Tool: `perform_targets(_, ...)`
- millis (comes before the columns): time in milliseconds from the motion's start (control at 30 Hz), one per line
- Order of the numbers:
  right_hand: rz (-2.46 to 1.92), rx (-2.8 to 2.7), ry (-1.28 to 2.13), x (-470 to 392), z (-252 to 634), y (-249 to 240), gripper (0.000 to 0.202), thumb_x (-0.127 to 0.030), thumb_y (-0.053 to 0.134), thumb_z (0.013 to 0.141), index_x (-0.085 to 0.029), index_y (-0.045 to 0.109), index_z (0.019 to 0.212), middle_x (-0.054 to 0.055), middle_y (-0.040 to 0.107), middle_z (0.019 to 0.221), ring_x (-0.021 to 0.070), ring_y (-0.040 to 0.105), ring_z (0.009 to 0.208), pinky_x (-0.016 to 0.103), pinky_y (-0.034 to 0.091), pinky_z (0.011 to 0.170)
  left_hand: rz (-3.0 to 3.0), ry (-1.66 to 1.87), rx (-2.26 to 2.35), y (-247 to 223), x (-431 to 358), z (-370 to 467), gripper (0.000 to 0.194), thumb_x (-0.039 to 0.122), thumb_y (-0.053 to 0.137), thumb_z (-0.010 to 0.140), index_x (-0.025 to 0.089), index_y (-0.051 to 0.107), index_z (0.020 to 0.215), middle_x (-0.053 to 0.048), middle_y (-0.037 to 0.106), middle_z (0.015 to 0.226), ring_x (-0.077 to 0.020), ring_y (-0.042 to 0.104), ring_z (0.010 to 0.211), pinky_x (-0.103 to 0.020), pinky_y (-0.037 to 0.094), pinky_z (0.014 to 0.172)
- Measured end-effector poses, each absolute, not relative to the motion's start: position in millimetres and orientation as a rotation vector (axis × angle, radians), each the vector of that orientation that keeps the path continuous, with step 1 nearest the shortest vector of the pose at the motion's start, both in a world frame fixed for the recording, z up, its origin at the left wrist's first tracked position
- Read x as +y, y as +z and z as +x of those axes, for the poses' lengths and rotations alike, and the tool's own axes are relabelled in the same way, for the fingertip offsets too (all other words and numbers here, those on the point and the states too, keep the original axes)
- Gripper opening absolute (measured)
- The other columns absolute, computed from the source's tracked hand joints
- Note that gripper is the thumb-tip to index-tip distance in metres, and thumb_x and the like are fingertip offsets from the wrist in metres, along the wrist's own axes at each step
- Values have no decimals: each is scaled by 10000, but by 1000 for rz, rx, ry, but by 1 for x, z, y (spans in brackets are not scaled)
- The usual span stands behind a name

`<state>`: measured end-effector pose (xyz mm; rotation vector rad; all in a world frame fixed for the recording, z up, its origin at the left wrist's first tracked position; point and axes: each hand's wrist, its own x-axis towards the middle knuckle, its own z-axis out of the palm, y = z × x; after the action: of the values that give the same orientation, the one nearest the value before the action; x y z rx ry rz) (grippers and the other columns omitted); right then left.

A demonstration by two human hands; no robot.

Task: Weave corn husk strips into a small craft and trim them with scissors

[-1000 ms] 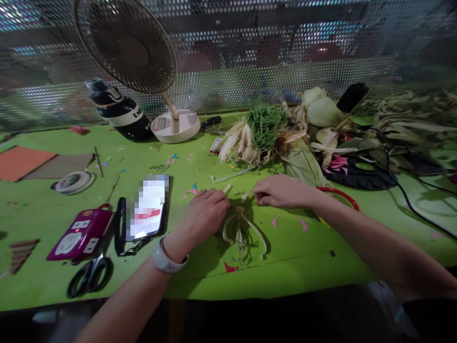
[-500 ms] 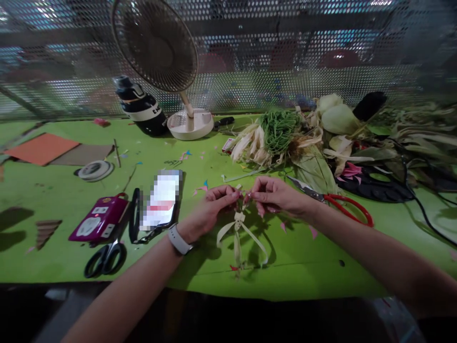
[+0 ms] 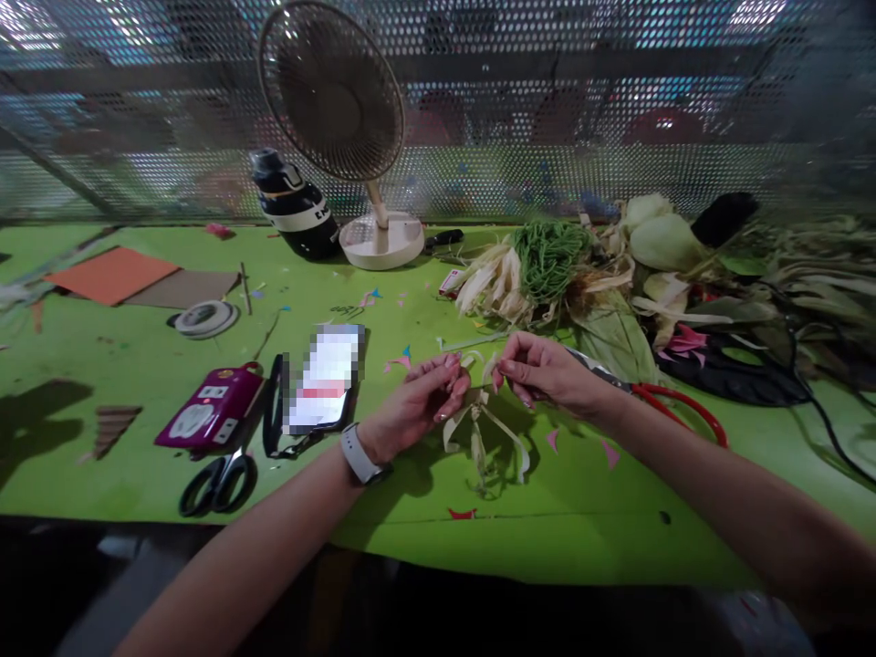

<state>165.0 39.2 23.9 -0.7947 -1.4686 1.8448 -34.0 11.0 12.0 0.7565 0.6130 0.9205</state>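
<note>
Between my two hands hangs a knotted bundle of pale corn husk strips [image 3: 477, 441], its tails spread downward over the green tabletop. My left hand [image 3: 430, 394], a white watch on its wrist, pinches one upper strip end. On the other side, my right hand [image 3: 544, 372] pinches another strip end between thumb and fingertips. Just behind the right hand lies a pair of red-handled scissors [image 3: 684, 406], its blades partly covered by that hand. A phone [image 3: 327, 379] with a lit, blurred screen rests to the left of my left hand.
A fan [image 3: 381, 242] and a dark bottle [image 3: 301, 214] stand by the perforated metal screen. Green strands [image 3: 551, 260] and corn husks [image 3: 609, 333] pile up at the back right. Leftward lie black-handled scissors [image 3: 219, 484], a magenta device [image 3: 211, 409] and a tape roll [image 3: 205, 318].
My hands have drawn slightly apart, so the upper husk strips now show in the gap between them. The whole view has shifted, with most things appearing further right.
</note>
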Motion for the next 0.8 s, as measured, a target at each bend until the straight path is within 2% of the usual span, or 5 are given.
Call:
perform_targets(333, -889, -1625, 1722, 44, 169, 21, 325, -420, 684, 780, -165, 481, 782, -20, 651, 689, 15, 391, 384, 163, 251, 348, 854, 889, 674, 10, 12, -36, 244, 297, 607, 832, 149, 474, 690, 51, 471, 578, 0, 304, 373, -125, 180, 344)
perform_targets(433, -880, -1579, 1721, 44, 169, 21, 340, -428, 702, 760, -172, 478, 769, -23, 649, 681, 37, 462, 420, 177, 340, 388, 869, 945, 699, 8, 13, -36, 233, 311, 624, 816, 157, 490, 703, 53, 470, 579, -18, 359, 399, -131, 264, 366)
perform_targets(533, -816, -1427, 1713, 43, 168, 23, 344, -421, 730, 734, -182, 483, 753, -23, 653, 699, 89, 596, 580, 243, 491, 569, 921, 1127, 759, 6, 15, -36, 195, 302, 676, 769, 175, 580, 883, 0, 603, 784, -75, 574, 648, -185, 476, 593)
perform_targets(667, -713, -1353, 1725, 42, 168, 27, 293, -369, 738, 741, -184, 511, 763, -27, 648, 708, 101, 619, 702, 274, 504, 724, 1018, 1096, 776, 5, 14, -31, 670, 172, 758, 672, 306, 478, 1266, -55, 610, 1203, -166, 594, 1060, -306, 486, 873)
perform_targets(800, -717, -1374, 1740, 42, 168, 29, 278, -365, 728, 747, -188, 515, 771, -21, 633, 730, 108, 612, 722, 280, 495, 728, 1053, 869, 786, 6, 8, -21, 313, 271, 737, 718, 167, 640, 997, -58, 703, 944, -130, 646, 832, -259, 502, 772)
